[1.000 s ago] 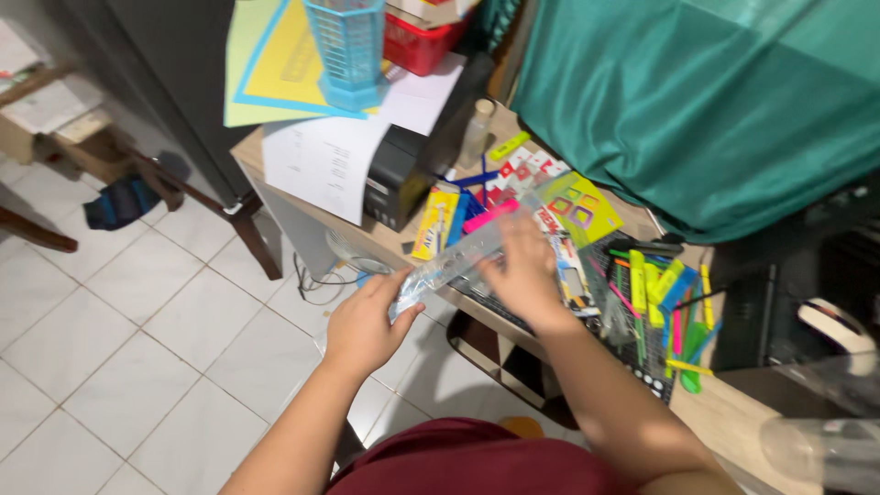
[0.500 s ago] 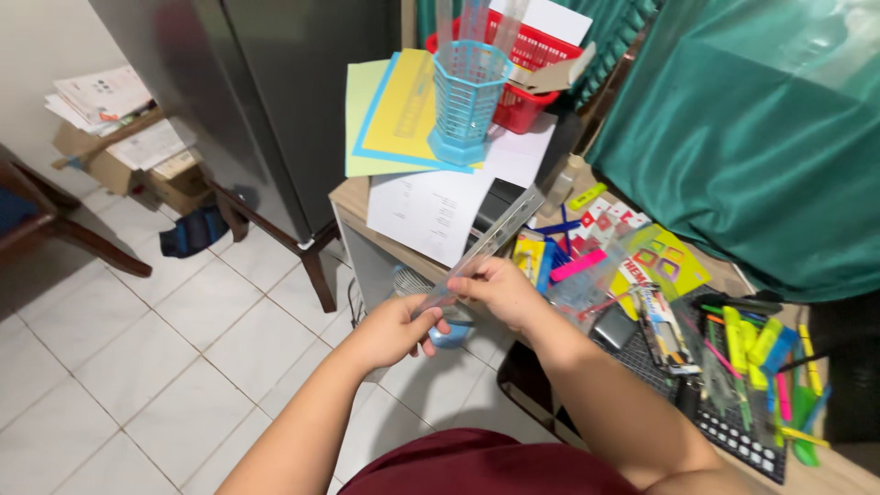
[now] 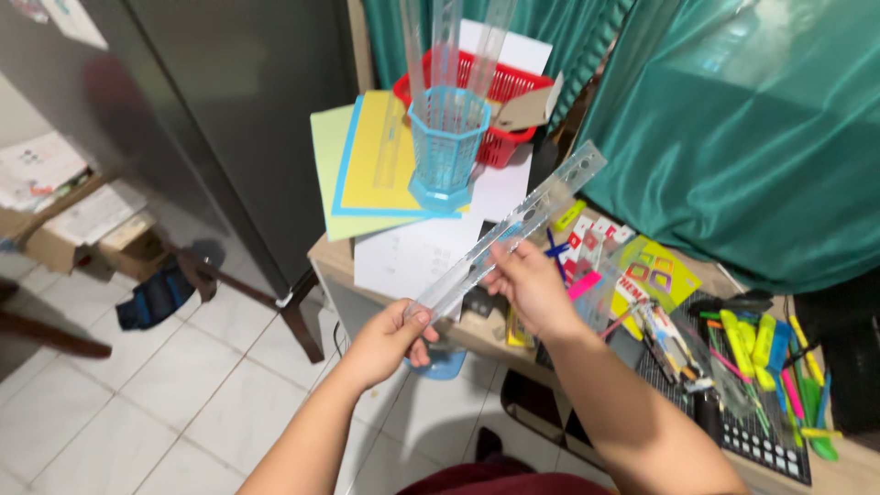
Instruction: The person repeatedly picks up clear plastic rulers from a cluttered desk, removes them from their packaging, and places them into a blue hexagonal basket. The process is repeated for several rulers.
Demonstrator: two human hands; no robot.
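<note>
Fingers of my left hand (image 3: 385, 341) pinch the seven o'clock end of a long clear plastic ruler (image 3: 506, 231); my right hand (image 3: 532, 286) grips its middle. It slants toward one o'clock, below the blue mesh plastic holder (image 3: 446, 147).

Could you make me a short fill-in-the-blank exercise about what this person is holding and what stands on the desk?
1. Both the left hand and the right hand grip one clear plastic ____.
2. The light blue mesh holder stands on sheets of ____ paper.
3. Behind the holder sits a ____ basket.
4. The highlighters lie to the ____ of the right hand.

Missing words: ruler; yellow; red; right
</note>
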